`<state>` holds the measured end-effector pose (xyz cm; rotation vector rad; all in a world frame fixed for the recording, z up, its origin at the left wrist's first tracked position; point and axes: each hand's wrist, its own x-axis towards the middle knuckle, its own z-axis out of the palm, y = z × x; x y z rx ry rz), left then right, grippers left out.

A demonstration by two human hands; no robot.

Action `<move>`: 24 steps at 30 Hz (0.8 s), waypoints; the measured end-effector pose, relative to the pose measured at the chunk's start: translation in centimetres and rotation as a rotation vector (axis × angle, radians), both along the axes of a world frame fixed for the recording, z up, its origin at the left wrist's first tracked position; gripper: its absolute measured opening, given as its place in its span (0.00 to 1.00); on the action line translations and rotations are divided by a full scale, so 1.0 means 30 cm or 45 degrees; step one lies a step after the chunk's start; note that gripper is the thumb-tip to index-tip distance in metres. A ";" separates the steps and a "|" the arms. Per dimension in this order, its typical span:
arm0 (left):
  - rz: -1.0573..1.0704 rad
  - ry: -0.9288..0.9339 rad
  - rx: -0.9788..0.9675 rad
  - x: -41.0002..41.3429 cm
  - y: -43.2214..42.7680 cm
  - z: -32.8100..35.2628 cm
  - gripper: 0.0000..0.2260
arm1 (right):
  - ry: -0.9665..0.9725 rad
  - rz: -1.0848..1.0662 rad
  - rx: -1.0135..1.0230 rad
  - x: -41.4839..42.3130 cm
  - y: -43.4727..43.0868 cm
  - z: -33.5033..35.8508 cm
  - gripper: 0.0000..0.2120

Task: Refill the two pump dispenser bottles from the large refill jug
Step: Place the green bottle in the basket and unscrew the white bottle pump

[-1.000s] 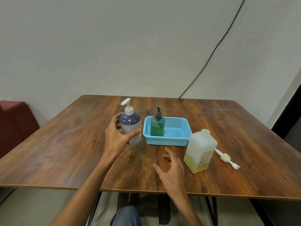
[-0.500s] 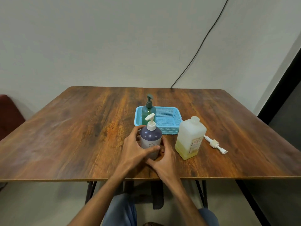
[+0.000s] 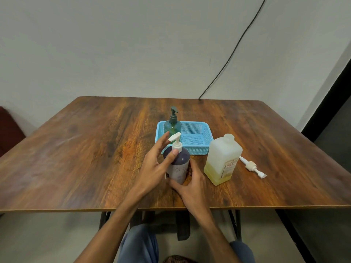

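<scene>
A dark purple pump bottle (image 3: pixel 178 164) with a white pump head stands upright on the wooden table (image 3: pixel 85 149) near its front edge. My right hand (image 3: pixel 191 185) grips the bottle's lower body from the right. My left hand (image 3: pixel 155 166) is at the bottle's left side, fingers spread, with the thumb resting on its shoulder by the pump collar. A green pump bottle (image 3: pixel 172 124) stands in the left end of a blue basket (image 3: pixel 197 137) behind. To the right stands the capless translucent refill jug (image 3: pixel 222 160), with yellowish liquid low in it.
A loose white pump (image 3: pixel 252 166) lies flat on the table to the right of the jug. A black cable (image 3: pixel 233 52) runs down the wall behind the table. A dark red seat (image 3: pixel 9 128) is at the far left.
The purple bottle has come from beside the basket to the table's front. My right hand has closed on its base. My left hand has loosened and risen toward the pump.
</scene>
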<state>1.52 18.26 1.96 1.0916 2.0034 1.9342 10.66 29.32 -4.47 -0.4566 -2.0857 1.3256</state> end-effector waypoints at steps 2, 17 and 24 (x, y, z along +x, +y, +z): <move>-0.050 0.031 -0.016 -0.001 0.008 0.029 0.21 | -0.012 0.013 -0.005 0.000 -0.001 0.002 0.40; 0.160 -0.102 0.322 0.015 0.058 -0.005 0.15 | 0.016 0.013 -0.056 -0.017 0.010 -0.021 0.41; 0.340 -0.018 0.257 0.017 0.079 0.020 0.17 | 0.015 -0.023 -0.041 -0.019 0.005 -0.015 0.41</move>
